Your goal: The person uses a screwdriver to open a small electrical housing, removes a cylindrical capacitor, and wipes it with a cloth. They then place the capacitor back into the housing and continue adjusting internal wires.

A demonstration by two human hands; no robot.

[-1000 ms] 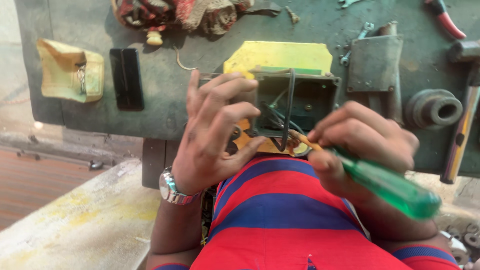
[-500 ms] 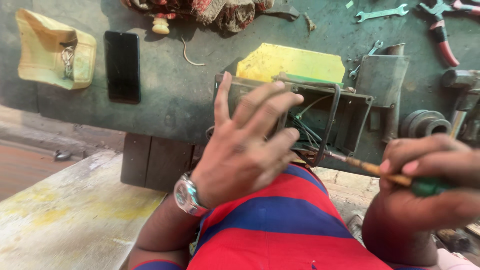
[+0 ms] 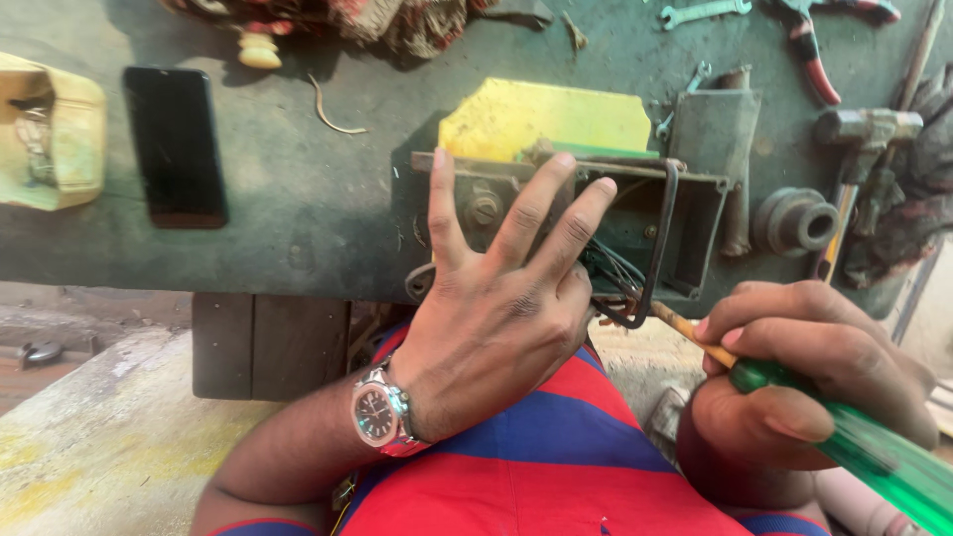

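My left hand (image 3: 501, 308), with a wristwatch on its wrist, lies on the near side of a dark green metal box (image 3: 685, 213), fingers spread over its top edge. The box is open and shows wires and a bent black rod inside. My right hand (image 3: 804, 382) grips a screwdriver with a green translucent handle (image 3: 879, 457). Its shaft (image 3: 685, 333) points up and left, its tip at the wires by the box's near edge.
On the green workbench (image 3: 308, 208) lie a black phone (image 3: 177, 144), a yellowish container (image 3: 50, 134) at far left, a yellow plate (image 3: 546, 119), a pulley (image 3: 794, 220), a hammer (image 3: 854, 149), red-handled pliers (image 3: 819, 55), a spanner (image 3: 705, 12) and rags.
The camera has drawn closer. My left hand shifted up onto the box, fingers spread. My right hand with the screwdriver stays low right, its tip still at the box.
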